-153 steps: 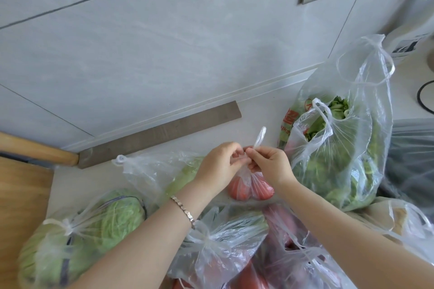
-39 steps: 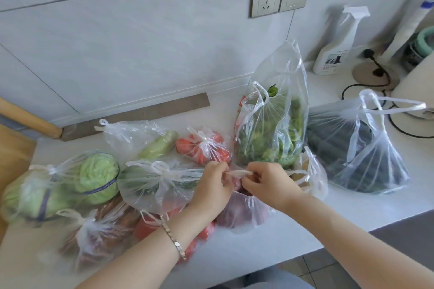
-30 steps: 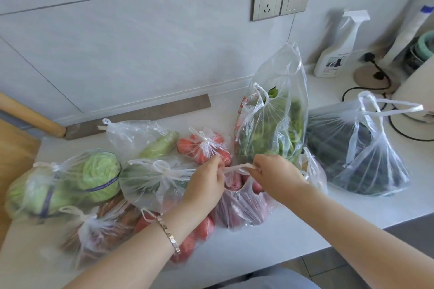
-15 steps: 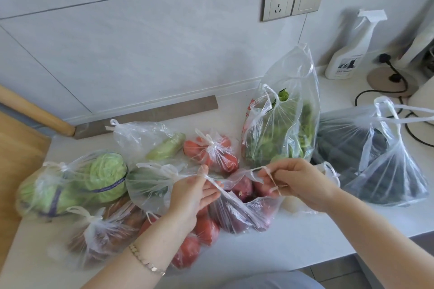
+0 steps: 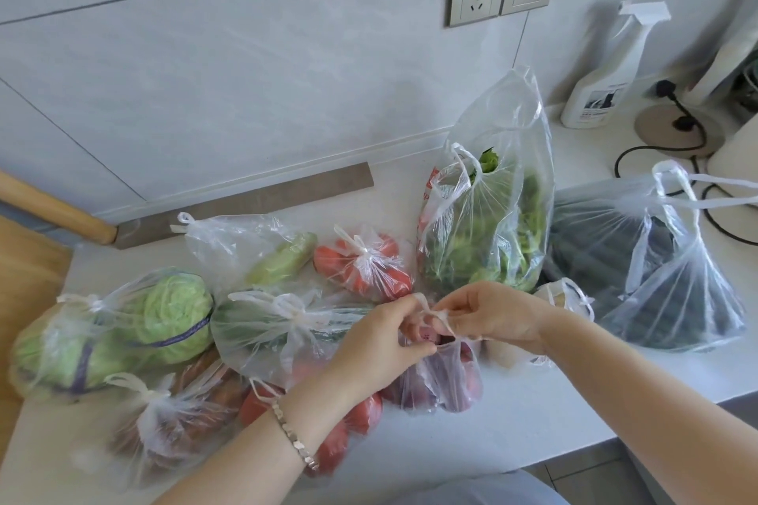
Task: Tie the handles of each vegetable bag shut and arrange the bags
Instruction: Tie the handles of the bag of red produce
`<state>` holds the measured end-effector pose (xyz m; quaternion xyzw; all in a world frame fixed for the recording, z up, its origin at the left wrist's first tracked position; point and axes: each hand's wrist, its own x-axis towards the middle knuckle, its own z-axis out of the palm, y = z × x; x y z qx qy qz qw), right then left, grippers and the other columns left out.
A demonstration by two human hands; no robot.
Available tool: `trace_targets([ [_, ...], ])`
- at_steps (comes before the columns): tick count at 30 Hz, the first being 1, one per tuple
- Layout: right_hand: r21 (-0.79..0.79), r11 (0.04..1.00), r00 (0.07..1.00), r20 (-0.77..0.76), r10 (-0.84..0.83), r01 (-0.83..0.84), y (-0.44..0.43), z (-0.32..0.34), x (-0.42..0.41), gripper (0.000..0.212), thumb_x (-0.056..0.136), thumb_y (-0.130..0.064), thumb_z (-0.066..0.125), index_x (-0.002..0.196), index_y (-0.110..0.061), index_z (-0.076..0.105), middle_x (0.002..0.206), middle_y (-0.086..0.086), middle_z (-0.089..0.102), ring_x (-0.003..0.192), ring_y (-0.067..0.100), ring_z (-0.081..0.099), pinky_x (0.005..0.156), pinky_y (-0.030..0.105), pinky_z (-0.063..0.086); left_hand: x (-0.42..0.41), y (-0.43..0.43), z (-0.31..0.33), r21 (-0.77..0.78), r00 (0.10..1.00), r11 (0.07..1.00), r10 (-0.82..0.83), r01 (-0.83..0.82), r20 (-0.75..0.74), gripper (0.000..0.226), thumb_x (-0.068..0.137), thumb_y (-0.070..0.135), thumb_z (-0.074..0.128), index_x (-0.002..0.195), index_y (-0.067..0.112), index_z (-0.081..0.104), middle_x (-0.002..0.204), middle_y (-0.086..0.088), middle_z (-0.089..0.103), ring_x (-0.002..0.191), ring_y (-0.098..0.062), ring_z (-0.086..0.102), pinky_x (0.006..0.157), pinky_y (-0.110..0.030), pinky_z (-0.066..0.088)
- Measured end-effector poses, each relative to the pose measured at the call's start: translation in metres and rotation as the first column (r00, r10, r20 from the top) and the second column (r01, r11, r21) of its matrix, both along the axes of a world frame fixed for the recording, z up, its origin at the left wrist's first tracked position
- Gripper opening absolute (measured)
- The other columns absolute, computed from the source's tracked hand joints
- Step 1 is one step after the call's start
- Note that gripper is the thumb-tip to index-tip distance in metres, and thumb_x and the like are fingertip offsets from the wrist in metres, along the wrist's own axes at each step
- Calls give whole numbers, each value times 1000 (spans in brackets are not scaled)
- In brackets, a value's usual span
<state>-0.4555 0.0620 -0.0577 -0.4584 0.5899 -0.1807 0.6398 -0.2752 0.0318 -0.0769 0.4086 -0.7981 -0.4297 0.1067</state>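
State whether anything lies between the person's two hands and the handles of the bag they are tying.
Nothing visible does: the left hand and right hand both pinch the handles of the purple-red bag.

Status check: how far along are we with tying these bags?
Done: the cabbage bag and small tomato bag look knotted. In hand: left hand and right hand pinch handles of the red-purple bag, mid-knot. Left: leafy greens bag and dark bag, handles loose.

White countertop (image 5: 512,435), knotted cabbage bag (image 5: 110,328) at left, upright greens bag (image 5: 488,225), dark-vegetable bag (image 5: 656,271) right, spray bottle (image 5: 603,82) behind
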Motion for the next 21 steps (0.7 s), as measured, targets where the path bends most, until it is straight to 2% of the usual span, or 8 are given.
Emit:
trace_targets([
  [4, 55, 992, 945, -314, -89, 111, -7, -22, -17, 37, 76, -46, 67, 58, -17, 53, 53, -3, 40, 50, 12, 34, 53, 23, 30, 20, 4, -18, -193, 993, 976, -87, 102, 85, 21, 83, 38, 62, 99, 24, 63, 63, 12, 44, 73, -4, 42, 65, -16, 34],
  [7, 220, 924, 939, -218, -265, 312, -14, -49, -24, 42, 82, -43, 62, 54, -14, 53, 50, -1, 38, 46, 12, 31, 49, 23, 26, 37, 9, -33, -290, 955, 930, -155, 228, 253, 29, 84, 45, 56, 107, 29, 64, 80, 6, 55, 83, -7, 44, 63, -14, 30],
  [10, 251, 848, 874, -276, -399, 467, -25, -75, -22, 34, 88, -28, 59, 62, -6, 56, 47, 3, 42, 42, 14, 34, 41, 21, 24, 38, 12, -45, -411, 916, 823, -309, 392, 255, 21, 80, 42, 56, 73, 28, 69, 70, 10, 60, 88, -6, 50, 72, -8, 34],
  [12, 227, 846, 850, -356, -389, 482, -32, -84, -16, 31, 89, -26, 57, 65, -6, 53, 48, 5, 43, 33, 13, 34, 32, 17, 25, 30, 12, -45, -298, 917, 869, -392, 396, 76, 31, 81, 25, 60, 52, 14, 56, 53, 4, 52, 80, -10, 51, 74, -14, 39],
  [14, 164, 865, 836, -393, -384, 475, -38, -88, -7, 36, 89, -25, 56, 58, -10, 46, 49, 4, 41, 35, 13, 35, 33, 19, 28, 17, 11, -35, -157, 947, 940, -316, 304, -56, 40, 83, 20, 58, 47, 9, 43, 47, -2, 40, 55, -12, 40, 58, -21, 36],
  [16, 45, 881, 813, -410, -414, 471, -46, -90, 0, 44, 89, -22, 55, 50, -12, 38, 48, 3, 38, 41, 15, 35, 43, 21, 33, 1, 7, -27, -42, 969, 968, -248, 249, 12, 39, 87, 27, 54, 56, 4, 48, 47, -1, 36, 46, -12, 32, 51, -24, 29],
  [18, -38, 870, 789, -403, -464, 492, -53, -88, 1, 47, 90, -21, 54, 48, -13, 34, 48, 3, 36, 44, 16, 35, 50, 25, 35, -11, 1, -24, -11, 945, 969, -239, 248, 224, 36, 92, 34, 47, 76, 3, 56, 53, 1, 42, 50, -15, 39, 50, -28, 27],
  [21, -98, 852, 763, -402, -507, 515, -58, -86, -9, 46, 89, -19, 55, 50, -13, 32, 50, 3, 36, 46, 17, 35, 50, 24, 35, -10, -7, -26, -24, 931, 960, -264, 279, 253, 32, 94, 27, 44, 68, 9, 49, 66, -8, 57, 67, -25, 52, 58, -31, 31],
])
